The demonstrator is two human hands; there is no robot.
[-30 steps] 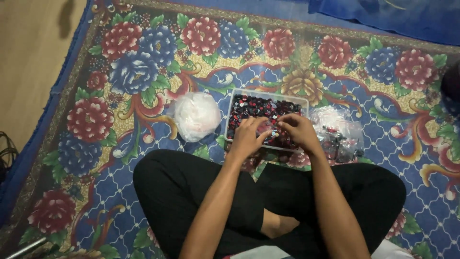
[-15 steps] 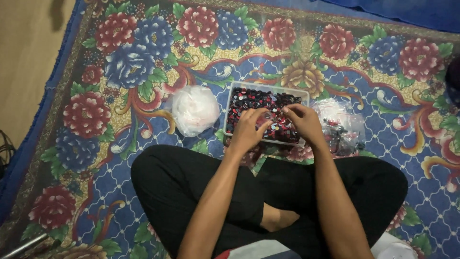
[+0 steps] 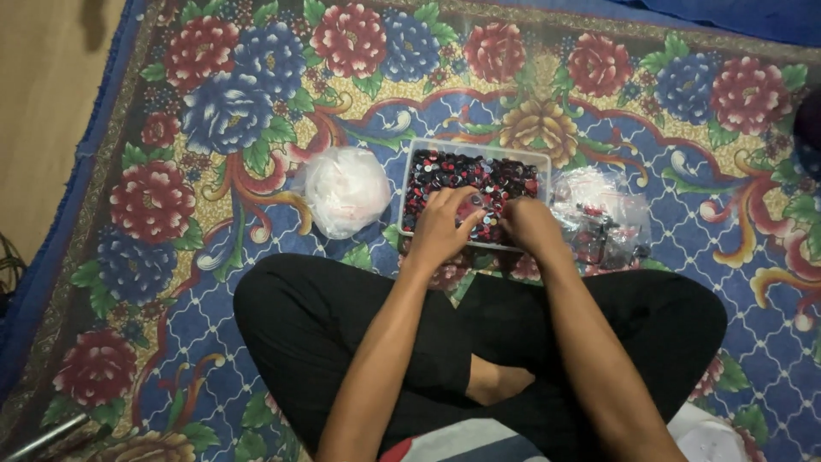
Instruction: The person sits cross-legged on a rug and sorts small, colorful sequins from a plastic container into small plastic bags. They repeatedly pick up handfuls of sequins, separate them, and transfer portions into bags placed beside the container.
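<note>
Clear plastic tray (image 3: 416,162) of red and black small pieces (image 3: 479,175) on a floral rug (image 3: 256,128), left hand (image 3: 440,227) with fingers curled into the pieces, right hand (image 3: 530,224) beside it, grip impossible to tell, white plastic bag (image 3: 346,190) left, clear bag (image 3: 603,218) right.

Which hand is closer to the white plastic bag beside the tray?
Left. The left hand rests in the clear tray of small dark pieces, on the side nearest the white plastic bag. The right hand lies farther, toward the tray's other side.
</note>
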